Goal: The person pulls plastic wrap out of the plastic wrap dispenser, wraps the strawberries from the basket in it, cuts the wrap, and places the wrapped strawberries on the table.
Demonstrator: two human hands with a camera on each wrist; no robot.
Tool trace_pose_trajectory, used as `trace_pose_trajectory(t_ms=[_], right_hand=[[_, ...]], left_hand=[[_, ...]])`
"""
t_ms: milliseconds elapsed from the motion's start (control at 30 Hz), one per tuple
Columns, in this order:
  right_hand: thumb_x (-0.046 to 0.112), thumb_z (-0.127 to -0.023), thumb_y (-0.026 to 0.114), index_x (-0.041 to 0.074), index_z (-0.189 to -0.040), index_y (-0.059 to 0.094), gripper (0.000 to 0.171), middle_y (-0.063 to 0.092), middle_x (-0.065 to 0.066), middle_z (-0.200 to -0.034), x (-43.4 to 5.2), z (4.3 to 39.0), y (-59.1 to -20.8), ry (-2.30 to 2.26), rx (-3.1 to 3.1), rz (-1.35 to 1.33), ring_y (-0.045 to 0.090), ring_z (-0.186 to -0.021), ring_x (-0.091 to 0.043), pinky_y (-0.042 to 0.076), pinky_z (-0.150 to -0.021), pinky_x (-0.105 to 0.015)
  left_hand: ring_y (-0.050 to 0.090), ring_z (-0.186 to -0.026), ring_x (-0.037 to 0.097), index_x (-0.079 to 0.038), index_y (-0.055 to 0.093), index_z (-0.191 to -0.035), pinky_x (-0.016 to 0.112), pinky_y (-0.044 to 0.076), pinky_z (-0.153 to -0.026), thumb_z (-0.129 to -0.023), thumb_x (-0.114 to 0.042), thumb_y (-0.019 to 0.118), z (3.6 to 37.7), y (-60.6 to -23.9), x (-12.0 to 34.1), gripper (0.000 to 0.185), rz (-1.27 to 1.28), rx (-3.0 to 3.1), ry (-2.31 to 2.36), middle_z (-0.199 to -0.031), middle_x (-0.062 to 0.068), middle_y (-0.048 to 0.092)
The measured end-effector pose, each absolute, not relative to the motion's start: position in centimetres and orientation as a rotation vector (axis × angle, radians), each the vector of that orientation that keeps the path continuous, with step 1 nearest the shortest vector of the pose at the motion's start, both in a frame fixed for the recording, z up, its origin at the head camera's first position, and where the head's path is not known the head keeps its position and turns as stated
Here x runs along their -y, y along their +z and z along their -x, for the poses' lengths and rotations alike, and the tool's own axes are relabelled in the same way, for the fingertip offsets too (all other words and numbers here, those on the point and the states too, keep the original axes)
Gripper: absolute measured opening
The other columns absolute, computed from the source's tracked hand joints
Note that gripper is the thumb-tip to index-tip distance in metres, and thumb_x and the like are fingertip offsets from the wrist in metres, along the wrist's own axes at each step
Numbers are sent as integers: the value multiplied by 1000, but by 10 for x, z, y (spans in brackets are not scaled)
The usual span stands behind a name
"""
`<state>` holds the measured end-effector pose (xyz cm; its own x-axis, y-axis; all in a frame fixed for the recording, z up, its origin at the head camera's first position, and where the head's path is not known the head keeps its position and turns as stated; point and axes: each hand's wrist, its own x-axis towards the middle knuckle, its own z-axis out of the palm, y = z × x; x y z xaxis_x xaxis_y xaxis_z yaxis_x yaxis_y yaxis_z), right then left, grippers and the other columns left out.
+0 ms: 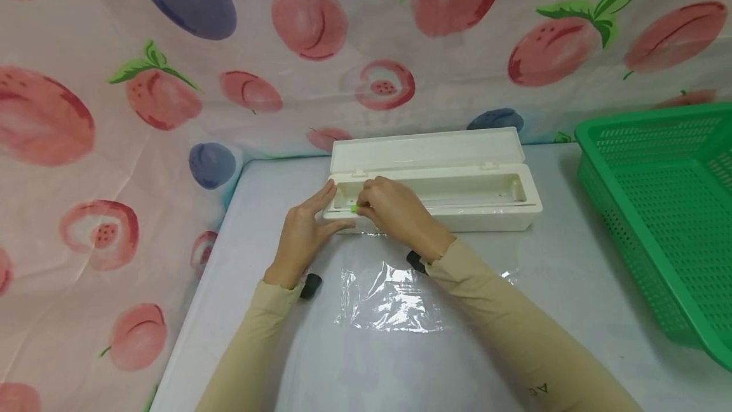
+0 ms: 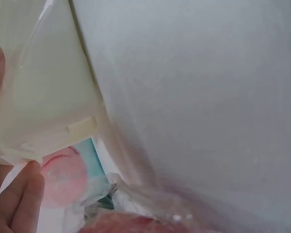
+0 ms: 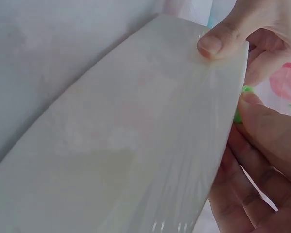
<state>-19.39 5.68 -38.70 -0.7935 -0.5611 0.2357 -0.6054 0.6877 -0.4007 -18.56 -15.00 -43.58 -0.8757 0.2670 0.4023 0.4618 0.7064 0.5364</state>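
A white cling film dispenser (image 1: 480,220) stands at the back of the table with its lid (image 1: 429,150) raised. My left hand (image 1: 300,231) grips its left end, thumb on the front wall and fingers at the end. In the right wrist view that thumb (image 3: 211,46) presses film to the front face. My right hand (image 1: 394,208) pinches a small green slide cutter (image 1: 354,208) at the left of the front rim; its thumb (image 3: 254,104) covers part of it. Clear cling film (image 1: 389,297) drapes down the front and lies wrinkled on the table.
A green plastic basket (image 1: 635,227) stands on the right side of the table. Behind the dispenser hangs a fruit-patterned cloth (image 1: 434,94), which also runs along the left side.
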Motion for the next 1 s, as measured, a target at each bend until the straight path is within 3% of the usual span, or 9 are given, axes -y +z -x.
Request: trace_pose_trajectory(t_ms=[1000], right_hand=[[17,-90,74,9,-89,77,9,65,-1,-82,-79,191,-383,577,2808,-971,60,-79,-16,54,-70,-30]], left_hand=[[57,-126,25,-3,58,-135,39,52,-99,-70,-31,87,182,-433,144,76,502,2633,-846,-141,8,55]])
